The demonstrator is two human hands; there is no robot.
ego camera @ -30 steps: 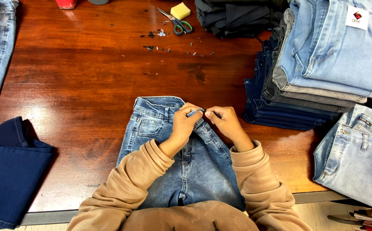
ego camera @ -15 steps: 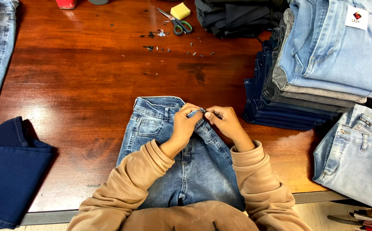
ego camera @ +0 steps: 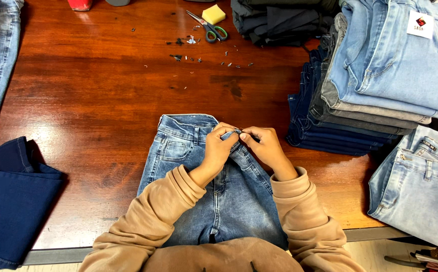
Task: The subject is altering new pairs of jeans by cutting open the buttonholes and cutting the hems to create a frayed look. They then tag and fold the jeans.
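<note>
A pair of mid-blue jeans (ego camera: 229,201) lies flat on the glossy wooden table (ego camera: 103,90), waist away from the person. The left hand (ego camera: 219,148) and right hand (ego camera: 262,146) meet at the waistband, fingertips pinched shut on the denim edge; something small may sit between them, too tiny to tell. To the right stands a stack of folded jeans (ego camera: 375,85). Green-handled scissors (ego camera: 210,27) and a yellow sponge (ego camera: 213,14) lie beyond.

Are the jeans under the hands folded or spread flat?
Spread flat: the jeans lie front up on the table, waistband away from the person, left hand and right hand pinching the waistband. Legs run off the table edge, unseen.
</note>
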